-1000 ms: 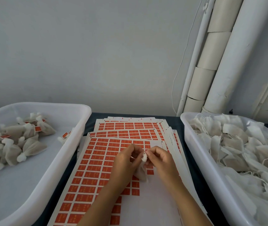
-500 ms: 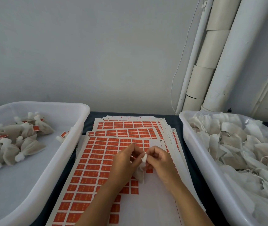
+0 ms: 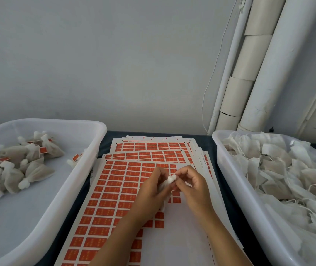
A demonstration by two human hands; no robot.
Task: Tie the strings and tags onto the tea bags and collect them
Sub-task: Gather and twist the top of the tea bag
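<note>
Working over the stack of tag sheets [image 3: 126, 191], both hands meet around a single tea bag [image 3: 169, 181] held just above the paper: the left hand [image 3: 151, 191] curls round the bag's body from the left, while the right hand [image 3: 193, 187] pinches at the gathered white neck of the bag with thumb and fingertips. Whether a string is already wound round that neck is too small to tell. Judging by the trays, the job is in its early part. The left tray [image 3: 88, 169] holds a modest heap of finished bags [image 3: 19, 167], their necks cinched and several showing small orange tags, with one more lying apart near the tray's right wall. The right tray [image 3: 228, 169] is heaped high with flat, untied bags [image 3: 280, 173] and loose loops of white string, far more than the finished pile. The top sheet has a bare patch at its lower right where tags are gone, yet most orange tags remain on it and on the sheets beneath. So the bag in hand looks mid-tie, and what remains is to finish it, place it in the left tray, and repeat for the large supply on the right.
</note>
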